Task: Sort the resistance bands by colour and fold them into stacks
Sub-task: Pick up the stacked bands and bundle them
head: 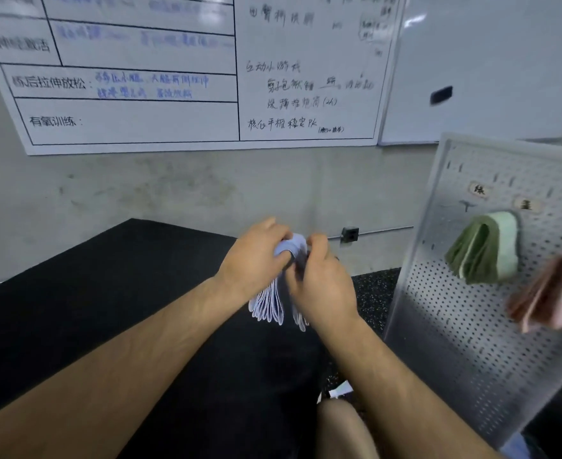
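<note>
A bunch of pale blue resistance bands (268,304) hangs folded over, its looped ends pointing down above the black mat (90,293). My left hand (256,260) grips the top of the bunch from the left. My right hand (322,283) pinches the same bunch from the right, fingers curled into it. A folded bundle of green bands (481,250) hangs on the perforated metal board (455,326) at the right. A folded bundle of pink and reddish bands (544,293) hangs lower and further right on that board, blurred.
A whiteboard (173,77) with handwriting covers the wall behind, a second blank one (488,61) at the right. The pegboard leans at the right edge of the mat. Speckled floor (372,293) shows between them. My knee (342,429) is at the bottom.
</note>
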